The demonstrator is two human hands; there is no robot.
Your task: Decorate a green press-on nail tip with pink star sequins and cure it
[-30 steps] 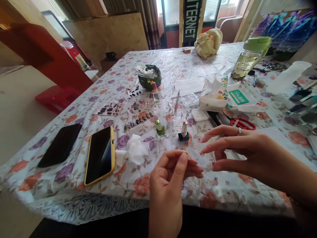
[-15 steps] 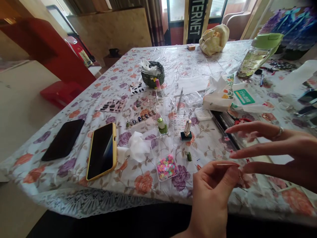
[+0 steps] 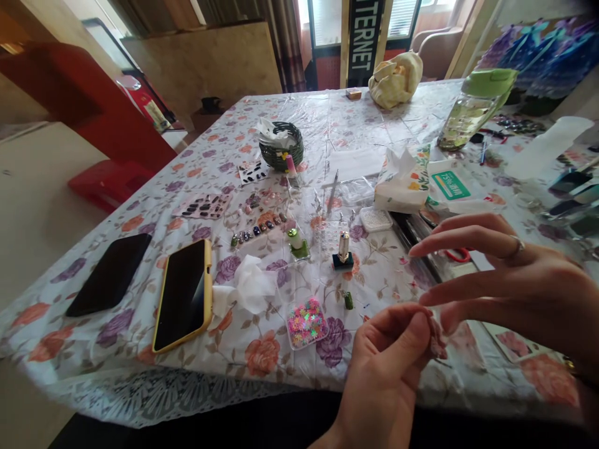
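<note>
My left hand [image 3: 390,355] is closed, thumb against bent fingers, at the table's front edge. A small pinkish, crumpled-looking piece [image 3: 437,340] shows at its fingertips; its exact kind is unclear. My right hand [image 3: 500,274], with a ring on one finger, hovers just to the right with fingers spread and nothing visible between them. Its thumb tip is close to the pinkish piece. Left of the hands lie a loose green press-on nail [image 3: 348,300] and an open box of colourful flower sequins [image 3: 307,322]. Behind them stand a dark green nail polish bottle [image 3: 343,259] and a light green one [image 3: 298,244].
Two phones, one black [image 3: 110,274] and one yellow-cased [image 3: 183,296], lie left beside a crumpled tissue [image 3: 253,284]. Farther back are a row of decorated nails [image 3: 259,230], a woven basket [image 3: 281,149], a tissue pack [image 3: 403,181] and a tilted-looking green-lidded bottle [image 3: 475,109].
The view has shifted slightly. The thin pale strip seen at my left fingertips no longer shows; the pinkish piece is more visible. My right hand stays spread, its thumb close to the left fingertips.
</note>
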